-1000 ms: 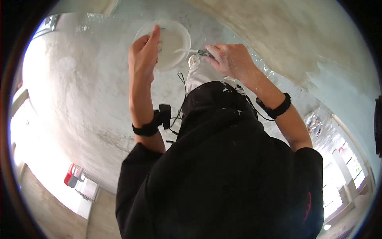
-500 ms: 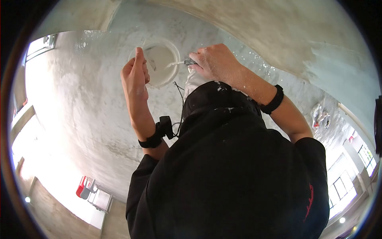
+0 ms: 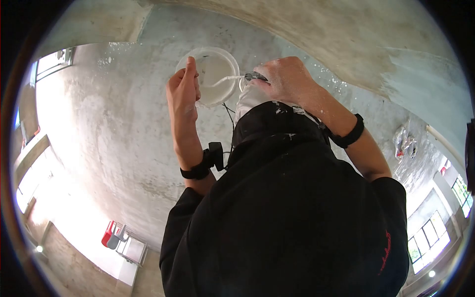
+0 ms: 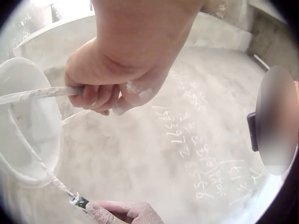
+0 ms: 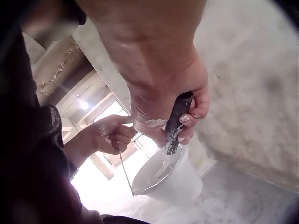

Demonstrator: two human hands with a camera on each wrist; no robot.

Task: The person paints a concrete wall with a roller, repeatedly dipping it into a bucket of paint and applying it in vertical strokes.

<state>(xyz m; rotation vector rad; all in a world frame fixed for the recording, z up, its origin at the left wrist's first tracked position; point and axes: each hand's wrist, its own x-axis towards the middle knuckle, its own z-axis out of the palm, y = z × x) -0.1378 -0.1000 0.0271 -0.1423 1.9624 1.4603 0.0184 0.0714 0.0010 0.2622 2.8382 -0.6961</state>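
Observation:
My left hand [image 3: 183, 94] grips the bail [image 4: 42, 94] of a white plastic bucket [image 5: 184, 186], thumb pointing away from me in the head view. Inside the bucket, the wall looks smeared with white. My right hand [image 3: 287, 76] holds a tool by its black handle [image 5: 178, 122], fingers curled round it. The tool's thin shaft [image 3: 225, 80] is coated in white and reaches over the rim into the bucket; its far end is hidden. White residue marks the right hand and spots the left.
Grey concrete floor [image 3: 123, 148] stretches around, with white splatters and chalk-like numbers [image 4: 180, 135]. A wall [image 3: 346, 44] rises ahead and to the right. Red and grey chairs [image 3: 114, 234] stand far behind on the left. A plastic bag [image 3: 404, 142] lies on the right.
Both hands and the bucket sit lower in the head view than a second ago, as the whole scene has shifted too. The grips on the bail and the tool are unchanged.

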